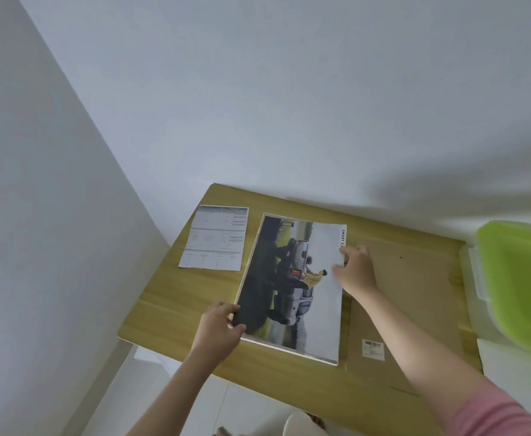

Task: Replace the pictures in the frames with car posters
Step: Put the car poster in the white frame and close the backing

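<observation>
A car poster [314,297] showing a silver vehicle and a person in yellow lies flat over a thin frame panel, whose pale edge [292,350] shows along the near side. It rests on the wooden table [176,297]. My left hand [220,328] pinches the poster's near left corner. My right hand [355,269] grips the poster's right edge between thumb and fingers. A brown cardboard backing [415,294] with a small white barcode label [373,349] lies to the right of the poster, partly under my right arm.
A printed sheet with tables [215,237] lies at the table's far left. A clear plastic box with a green lid [522,284] stands at the right edge. White walls meet behind and left of the table. White floor shows below the near edge.
</observation>
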The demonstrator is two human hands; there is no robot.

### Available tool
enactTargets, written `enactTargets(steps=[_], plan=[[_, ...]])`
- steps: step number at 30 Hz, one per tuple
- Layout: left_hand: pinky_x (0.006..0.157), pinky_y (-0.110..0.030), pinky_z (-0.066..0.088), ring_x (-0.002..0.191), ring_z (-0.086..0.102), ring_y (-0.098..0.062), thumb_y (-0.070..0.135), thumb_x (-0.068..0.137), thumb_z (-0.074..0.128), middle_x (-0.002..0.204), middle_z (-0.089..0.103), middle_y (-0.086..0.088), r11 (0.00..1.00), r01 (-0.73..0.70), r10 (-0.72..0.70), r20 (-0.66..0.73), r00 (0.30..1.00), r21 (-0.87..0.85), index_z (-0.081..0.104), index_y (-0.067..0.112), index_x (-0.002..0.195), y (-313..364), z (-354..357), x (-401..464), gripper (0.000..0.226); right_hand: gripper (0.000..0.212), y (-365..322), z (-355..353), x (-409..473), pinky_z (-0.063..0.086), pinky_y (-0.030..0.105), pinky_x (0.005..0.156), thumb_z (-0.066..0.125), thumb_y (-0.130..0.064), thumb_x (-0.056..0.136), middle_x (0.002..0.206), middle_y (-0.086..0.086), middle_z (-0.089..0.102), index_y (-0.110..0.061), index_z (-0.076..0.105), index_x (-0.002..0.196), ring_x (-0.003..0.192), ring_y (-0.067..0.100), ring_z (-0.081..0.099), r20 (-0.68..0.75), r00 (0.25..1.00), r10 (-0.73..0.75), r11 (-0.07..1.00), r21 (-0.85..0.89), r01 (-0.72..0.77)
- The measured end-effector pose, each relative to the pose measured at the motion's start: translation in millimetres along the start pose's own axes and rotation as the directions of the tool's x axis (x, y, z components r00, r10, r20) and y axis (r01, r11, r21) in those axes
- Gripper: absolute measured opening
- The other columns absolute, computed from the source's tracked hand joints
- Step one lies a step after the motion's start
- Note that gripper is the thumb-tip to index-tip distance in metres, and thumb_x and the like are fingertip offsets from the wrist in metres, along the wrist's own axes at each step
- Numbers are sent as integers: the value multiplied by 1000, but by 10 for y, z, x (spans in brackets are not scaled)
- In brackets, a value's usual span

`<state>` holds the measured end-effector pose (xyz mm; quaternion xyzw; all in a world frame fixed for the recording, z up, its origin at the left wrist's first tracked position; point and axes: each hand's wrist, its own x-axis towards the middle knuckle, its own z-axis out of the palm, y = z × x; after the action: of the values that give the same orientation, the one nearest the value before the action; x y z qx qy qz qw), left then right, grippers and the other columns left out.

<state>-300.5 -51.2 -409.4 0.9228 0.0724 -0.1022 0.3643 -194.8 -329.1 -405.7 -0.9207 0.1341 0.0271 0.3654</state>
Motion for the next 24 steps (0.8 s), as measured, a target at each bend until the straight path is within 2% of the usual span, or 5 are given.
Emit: enactTargets(steps=[3, 8, 12, 20, 24], plan=[[68, -9, 40, 88, 55, -9, 18, 81, 69, 110, 53, 2, 999, 25, -24, -29, 999, 34, 58, 13, 122, 47, 101, -19, 43, 50, 99, -20, 74, 34, 22, 84, 65, -10, 82, 124, 14, 44, -1, 51, 129, 109, 24, 47, 62, 998, -19, 999, -34, 21], [80, -22, 46, 102, 46, -14, 20, 77, 71, 109, 46, 3, 989, 105, -86, -168, 982, 107, 60, 16, 119, 103, 220, -67, 44, 59, 276, 7, 138, 37, 23, 85, 72, -28, 79, 117, 6, 43, -7, 51, 130, 101, 13, 41, 113, 991, -71, 996, -42, 76], [81, -24, 37, 106, 40, -14, 22, 78, 69, 113, 48, 3, 981, 173, -153, -203, 967, 86, 60, 19, 118, 118, 288, -122, 41, 60, 349, 22, 165, 41, 26, 90, 72, -34, 78, 119, 5, 42, -11, 52, 130, 110, 19, 45, 134, 983, -122, 990, -49, 130], [94, -34, 39, 117, 39, -21, 21, 81, 67, 119, 47, -3, 970, 243, -236, -226, 945, 3, 57, 20, 122, 181, 346, -172, 42, 55, 400, -16, 125, 37, 24, 89, 67, -34, 83, 121, 7, 42, -15, 50, 131, 112, 21, 47, 139, 979, -146, 989, 19, 145], [90, -30, 37, 117, 38, -20, 21, 82, 65, 121, 44, -3, 985, 169, -166, -276, 947, -11, 56, 19, 120, 353, 443, -250, 39, 45, 416, -177, -36, 38, 23, 86, 62, -27, 87, 114, 2, 40, -17, 52, 129, 104, 18, 51, 71, 987, -146, 983, 119, 137]])
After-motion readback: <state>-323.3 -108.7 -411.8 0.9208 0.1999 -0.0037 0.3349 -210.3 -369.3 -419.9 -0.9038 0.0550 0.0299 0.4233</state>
